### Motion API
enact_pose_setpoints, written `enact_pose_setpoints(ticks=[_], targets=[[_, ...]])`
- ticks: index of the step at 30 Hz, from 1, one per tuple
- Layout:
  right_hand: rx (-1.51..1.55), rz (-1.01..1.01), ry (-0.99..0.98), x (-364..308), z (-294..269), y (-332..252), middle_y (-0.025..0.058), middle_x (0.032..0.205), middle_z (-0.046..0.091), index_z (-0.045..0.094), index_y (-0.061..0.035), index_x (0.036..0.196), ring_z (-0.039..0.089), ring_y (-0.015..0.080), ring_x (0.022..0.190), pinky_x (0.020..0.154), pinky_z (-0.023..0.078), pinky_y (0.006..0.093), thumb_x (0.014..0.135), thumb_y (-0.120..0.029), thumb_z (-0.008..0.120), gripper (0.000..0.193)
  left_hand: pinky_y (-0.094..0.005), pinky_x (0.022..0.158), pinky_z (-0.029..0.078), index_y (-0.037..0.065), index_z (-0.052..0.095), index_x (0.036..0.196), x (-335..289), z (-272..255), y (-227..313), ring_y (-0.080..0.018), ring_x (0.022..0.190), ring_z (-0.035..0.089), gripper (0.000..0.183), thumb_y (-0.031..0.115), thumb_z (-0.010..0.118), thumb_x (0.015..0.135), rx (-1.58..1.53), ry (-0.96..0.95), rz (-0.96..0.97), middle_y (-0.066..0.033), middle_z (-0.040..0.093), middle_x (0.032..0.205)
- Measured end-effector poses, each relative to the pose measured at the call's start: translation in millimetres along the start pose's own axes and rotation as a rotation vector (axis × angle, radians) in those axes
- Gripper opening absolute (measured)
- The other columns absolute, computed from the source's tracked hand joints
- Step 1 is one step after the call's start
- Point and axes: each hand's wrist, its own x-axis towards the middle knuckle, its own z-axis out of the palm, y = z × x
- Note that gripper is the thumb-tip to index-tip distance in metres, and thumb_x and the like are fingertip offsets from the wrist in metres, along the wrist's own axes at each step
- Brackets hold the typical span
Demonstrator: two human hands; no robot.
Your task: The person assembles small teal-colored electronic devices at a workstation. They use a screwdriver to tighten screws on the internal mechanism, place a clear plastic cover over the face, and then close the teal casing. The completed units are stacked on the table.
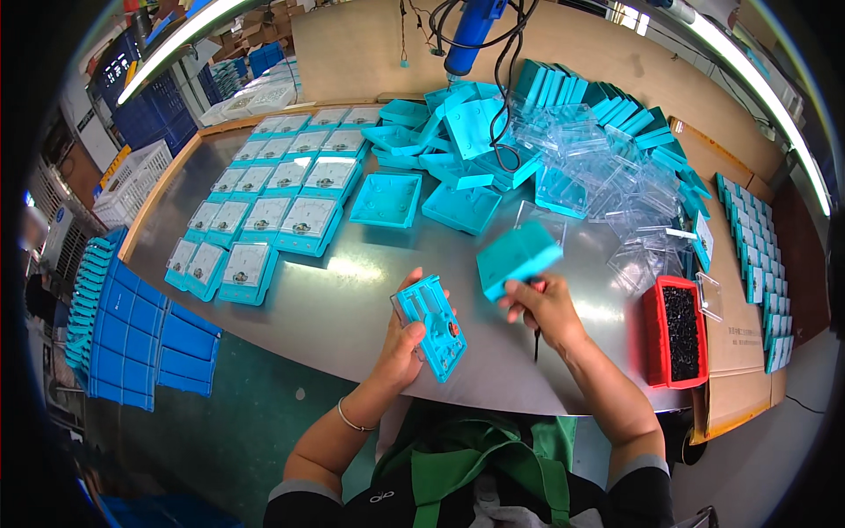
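My left hand grips a teal meter front by its edge, tilted, with its back side facing me. Small round metal parts and a reddish spot show on that back, and a clear cover juts past its left edge. In my right hand is a teal box-shaped housing, held above the metal table by its near edge. A thin dark shaft with a bit of red by the fingers points down from the same hand; it looks like a screwdriver. The two held pieces are apart.
Rows of white-faced meters stand on the table at left. Loose teal housings and clear covers are heaped at the back. A red bin of small black parts sits right. A blue power tool hangs overhead.
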Motion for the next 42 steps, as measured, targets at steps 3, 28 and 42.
enact_pose_setpoints(ticks=[3, 28, 42], targets=[[0.103, 0.293, -0.218, -23, -7, 5, 0.0119, 0.079, 0.068, 0.063, 0.0048, 0.102, 0.064, 0.0134, 0.057, 0.042, 0.04, 0.0216, 0.088, -0.016, 0.063, 0.025, -0.0441, 0.098, 0.044, 0.017, 0.021, 0.144, 3, -2, -3, -0.0269, 0.118, 0.05, 0.094, 0.05, 0.074, 0.072, 0.01, -0.032, -0.002, -0.012, 0.046, 0.128], [0.135, -0.068, -0.293, -33, 16, 26, 0.0063, 0.093, 0.062, 0.033, -0.0018, 0.142, 0.044, 0.0037, 0.054, 0.04, 0.027, 0.0172, 0.083, -0.061, 0.053, 0.085, -0.0358, 0.097, 0.043, 0.01, 0.023, 0.14, 1, 24, 1, -0.0202, 0.117, 0.047, 0.088, 0.029, 0.078, 0.073, -0.023, -0.04, 0.0, -0.0084, 0.043, 0.127], [-0.031, -0.191, -0.337, -44, 28, 31, 0.0113, 0.118, 0.057, 0.033, -0.0019, 0.142, 0.056, 0.0146, 0.091, 0.077, 0.043, 0.0263, 0.079, -0.045, 0.067, 0.084, -0.0363, 0.097, 0.041, 0.012, 0.025, 0.139, -16, 26, 18, -0.021, 0.116, 0.047, 0.089, 0.027, 0.08, 0.07, 0.162, -0.059, 0.003, -0.0102, 0.043, 0.126]])
